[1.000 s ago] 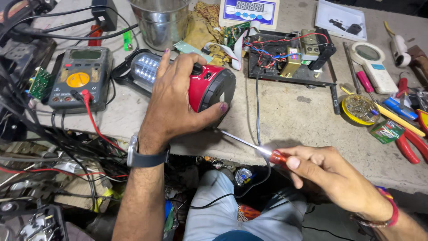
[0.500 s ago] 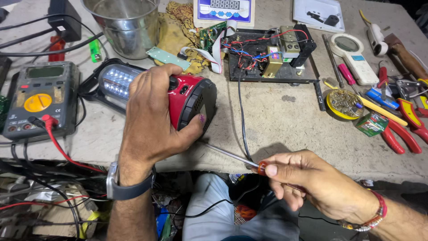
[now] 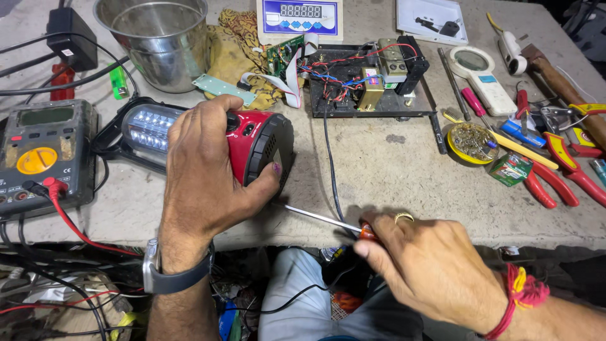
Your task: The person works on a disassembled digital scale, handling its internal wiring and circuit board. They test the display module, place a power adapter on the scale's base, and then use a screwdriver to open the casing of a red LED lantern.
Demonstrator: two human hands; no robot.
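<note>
My left hand (image 3: 202, 170) grips a red and black lantern (image 3: 255, 142) that lies on its side on the grey workbench (image 3: 391, 183). The lantern's clear lamp end (image 3: 142, 126) points left, and my thumb presses on its black base. My right hand (image 3: 435, 271) holds a screwdriver (image 3: 322, 220) by its orange handle at the bench's front edge. The thin metal shaft points left toward the lantern's base, with its tip just below my left thumb.
A multimeter (image 3: 41, 155) with red leads sits at the left. Behind stand a steel pot (image 3: 158, 38), a yellow cloth (image 3: 233, 44) and an open circuit assembly (image 3: 366, 79). Pliers (image 3: 555, 177), a magnifier (image 3: 480, 69) and a yellow tin (image 3: 470, 142) lie at the right.
The view has shifted, so everything sits more to the right in the frame. My right hand has come up closer to the bench edge, and the screwdriver's tip is nearer the lantern's base.
</note>
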